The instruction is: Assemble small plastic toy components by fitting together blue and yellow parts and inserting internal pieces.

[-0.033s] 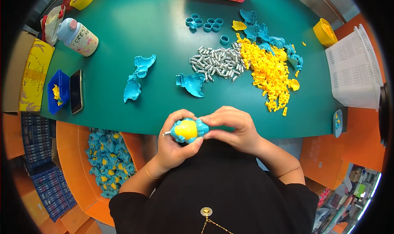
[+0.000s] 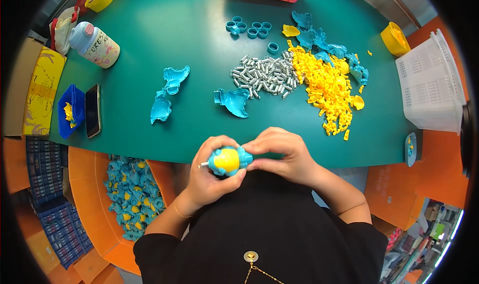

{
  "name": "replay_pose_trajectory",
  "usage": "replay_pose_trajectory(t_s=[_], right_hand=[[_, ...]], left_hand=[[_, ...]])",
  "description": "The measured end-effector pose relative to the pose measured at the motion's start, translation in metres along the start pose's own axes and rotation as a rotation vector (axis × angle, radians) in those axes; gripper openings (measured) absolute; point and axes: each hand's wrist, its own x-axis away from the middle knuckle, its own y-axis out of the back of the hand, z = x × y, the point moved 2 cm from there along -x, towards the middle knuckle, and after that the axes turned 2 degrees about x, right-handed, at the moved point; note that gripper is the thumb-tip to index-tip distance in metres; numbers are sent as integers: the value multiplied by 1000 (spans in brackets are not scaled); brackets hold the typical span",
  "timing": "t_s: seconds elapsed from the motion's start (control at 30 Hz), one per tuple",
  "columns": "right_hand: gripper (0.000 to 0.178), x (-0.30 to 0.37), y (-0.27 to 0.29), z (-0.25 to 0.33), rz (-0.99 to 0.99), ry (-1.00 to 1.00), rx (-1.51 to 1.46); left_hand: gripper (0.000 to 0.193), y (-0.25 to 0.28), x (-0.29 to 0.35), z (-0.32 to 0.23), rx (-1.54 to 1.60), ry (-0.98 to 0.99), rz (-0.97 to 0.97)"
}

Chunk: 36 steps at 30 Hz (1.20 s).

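Note:
Just off the near table edge, my left hand (image 2: 208, 187) is wrapped round a blue and yellow plastic toy figure (image 2: 226, 160). A thin metal pin (image 2: 203, 165) sticks out of the toy's left end. My right hand (image 2: 285, 153) pinches the toy's blue ring-like right end between thumb and fingers. Beyond my hands lies a loose blue shell half (image 2: 235, 103), with two more blue shell pieces (image 2: 160, 107) farther left. A heap of small silver metal cylinders (image 2: 267, 74) touches a pile of yellow plastic parts (image 2: 324, 87). Several blue rings (image 2: 257, 30) sit behind the cylinders.
An orange-sided carton (image 2: 89, 194) of blue and yellow toys (image 2: 132, 196) stands below the table at left. On the left are a phone (image 2: 93, 111), a blue tray (image 2: 75, 97) and a bottle (image 2: 97, 47). A white basket (image 2: 429, 84) and yellow bin (image 2: 394, 40) stand right.
Both hands keep their hold. The toy has shifted and tilted very slightly, its pin end a little lower in the picture.

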Motion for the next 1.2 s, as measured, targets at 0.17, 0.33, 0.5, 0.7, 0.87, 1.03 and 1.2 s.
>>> replay_pose_trajectory(t_s=[0.17,0.33,0.5,0.7,0.87,1.03,1.2], right_hand=[[24,-23,7,-17,52,-118,268],[23,-50,-8,-35,18,144,640],[26,-27,2,-40,179,214,628],[29,4,33,-36,138,-1,378],[23,-10,67,-48,-103,-110,672],[14,-15,80,-58,-39,-96,764],[9,-12,82,-58,-80,-74,788]], left_hand=[[50,76,15,-51,-541,125,238],[56,159,97,-50,-1155,398,-153],[67,169,113,-27,-1474,788,-157],[39,96,34,-72,-937,99,9],[46,18,-48,-53,-896,-433,226],[37,8,-65,0,-968,-464,167],[29,4,-38,-5,-885,-544,130]])
